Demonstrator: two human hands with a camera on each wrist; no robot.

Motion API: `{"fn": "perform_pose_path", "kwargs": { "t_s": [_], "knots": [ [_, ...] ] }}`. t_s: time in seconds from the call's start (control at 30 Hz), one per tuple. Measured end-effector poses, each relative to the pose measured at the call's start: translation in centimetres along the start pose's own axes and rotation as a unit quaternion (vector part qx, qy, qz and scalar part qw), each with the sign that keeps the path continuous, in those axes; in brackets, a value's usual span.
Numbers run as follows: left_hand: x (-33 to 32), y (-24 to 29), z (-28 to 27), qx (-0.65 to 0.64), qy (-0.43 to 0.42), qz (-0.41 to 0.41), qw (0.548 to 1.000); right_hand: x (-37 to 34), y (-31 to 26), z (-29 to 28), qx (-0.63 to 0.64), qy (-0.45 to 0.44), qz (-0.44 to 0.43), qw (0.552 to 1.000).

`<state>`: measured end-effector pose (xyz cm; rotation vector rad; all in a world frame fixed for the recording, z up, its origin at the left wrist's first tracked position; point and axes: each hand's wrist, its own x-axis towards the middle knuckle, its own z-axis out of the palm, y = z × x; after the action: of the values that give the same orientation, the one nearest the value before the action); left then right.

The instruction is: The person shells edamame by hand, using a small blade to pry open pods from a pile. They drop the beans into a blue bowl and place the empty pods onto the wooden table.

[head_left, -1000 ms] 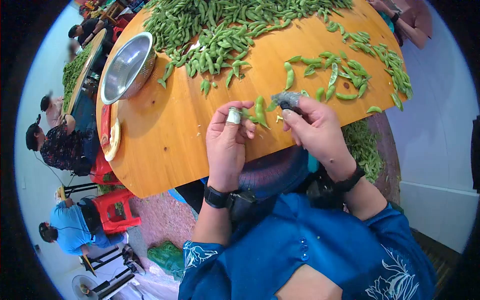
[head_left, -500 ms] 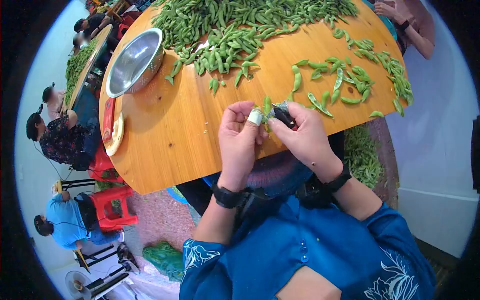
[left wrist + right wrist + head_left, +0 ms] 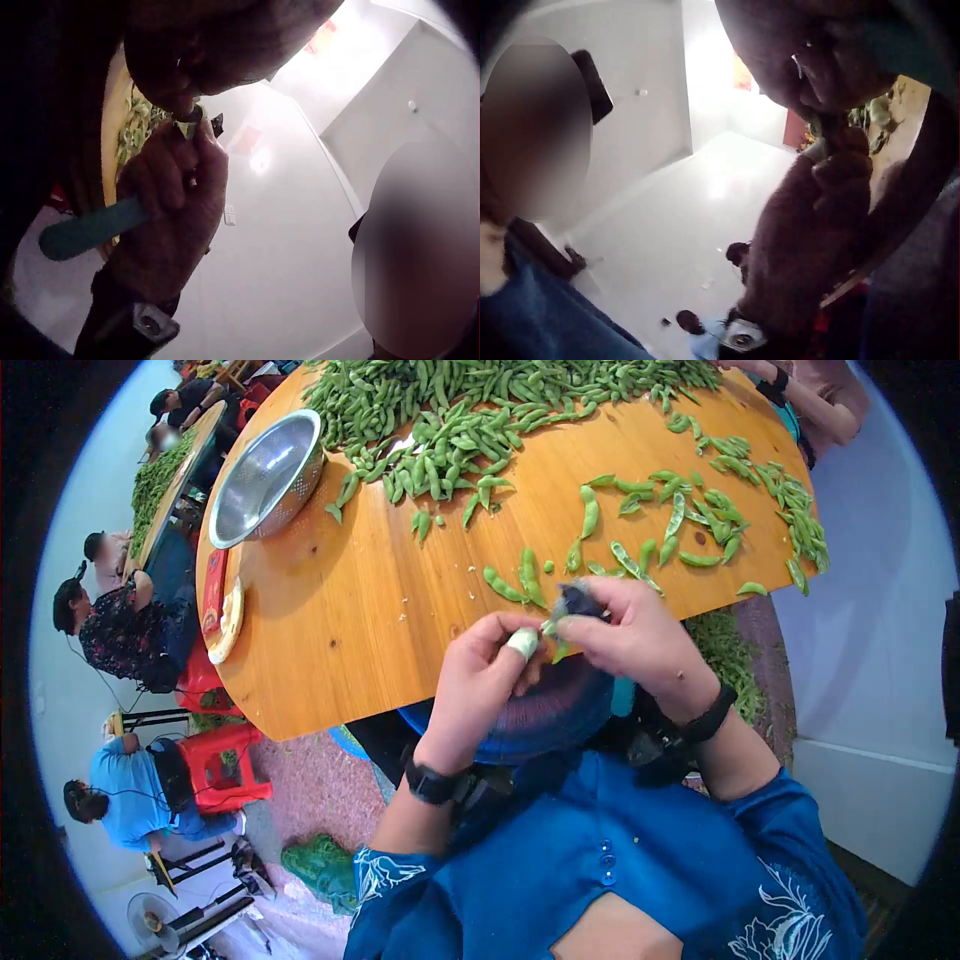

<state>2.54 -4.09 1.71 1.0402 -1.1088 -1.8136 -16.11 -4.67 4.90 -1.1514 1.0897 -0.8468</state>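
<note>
As fingers of the left hand (image 3: pixel 490 675) and right hand (image 3: pixel 640 625) pinch a soybean pod (image 3: pixel 560 651) over the near edge of the desk (image 3: pixel 340 630), split pods (image 3: pixel 627 559) lie right; the far heap (image 3: pixel 490 395) suggests most work remains.

- We see a table (image 3: pixel 380 610) of smooth, knotted wood, with a soft, varnish-like sheen.
- The colander (image 3: pixel 291 508) looks to us like bright, polished metal, pierced with small holes.
- We find the green pods (image 3: pixel 440 460) bumpy-skinned and mostly matt.
- The teal handle (image 3: pixel 94 229) reads to us as smooth, matt plastic.
- The thumb wrap (image 3: pixel 522 643) looks like matt tape or cloth; we cannot tell which.
- We take the blue shirt (image 3: pixel 530 840) for smooth cloth; its buttons (image 3: pixel 607 863) are glossy.
- The red stool (image 3: pixel 225 738) strikes us as shiny moulded plastic.
- The green sack (image 3: pixel 320 875) looks crumpled and plastic to us.
- We see the wall (image 3: pixel 870 660) as smooth and painted.
</note>
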Motion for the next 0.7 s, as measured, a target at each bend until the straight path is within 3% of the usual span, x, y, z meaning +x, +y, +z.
{"fn": "perform_pose_path", "kwargs": {
  "t_s": [0.07,0.1,0.13,0.2,0.27,0.33,0.37,0.4,0.47,0.6,0.67,0.7],
  "knots": [
    [-1.5,-0.2,0.1,0.207,0.035,0.046,0.977,0.0,-0.2,-1.8,-0.126,0.101,0.008,0.987],
    [-1.8,-0.9,-1.1,0.332,0.007,0.145,0.932,0.2,0.3,-2.9,-0.132,0.144,-0.027,0.980],
    [-2.3,-0.4,-1.0,0.334,0.006,0.142,0.932,0.5,1.0,-4.3,-0.137,0.186,-0.062,0.971],
    [-3.2,1.6,-0.1,0.443,0.005,0.146,0.885,1.0,1.7,-6.5,-0.204,0.215,-0.094,0.950],
    [-2.5,2.6,0.6,0.456,0.028,0.131,0.880,1.1,2.2,-7.6,-0.277,0.310,-0.188,0.890],
    [-0.7,3.3,0.9,0.537,0.099,0.186,0.817,1.1,2.9,-8.3,-0.310,0.289,-0.148,0.893],
    [0.4,3.4,0.9,0.567,0.116,0.215,0.787,1.2,3.1,-8.0,-0.287,0.284,-0.198,0.893],
    [1.5,3.1,0.5,0.569,0.116,0.215,0.785,1.2,3.2,-7.8,-0.261,0.279,-0.249,0.890],
    [3.0,2.5,-0.5,0.654,0.099,0.231,0.714,0.7,3.2,-7.6,-0.264,0.252,-0.223,0.904],
    [2.9,2.2,-0.3,0.646,0.120,0.208,0.725,0.0,1.8,-6.5,-0.278,0.156,-0.128,0.939],
    [2.3,1.4,-0.6,0.589,0.141,0.220,0.764,0.6,1.2,-5.3,-0.285,0.138,-0.154,0.936],
    [1.8,1.3,-0.4,0.591,0.139,0.219,0.764,1.2,1.4,-4.8,-0.322,0.133,-0.212,0.913]
  ]
}}
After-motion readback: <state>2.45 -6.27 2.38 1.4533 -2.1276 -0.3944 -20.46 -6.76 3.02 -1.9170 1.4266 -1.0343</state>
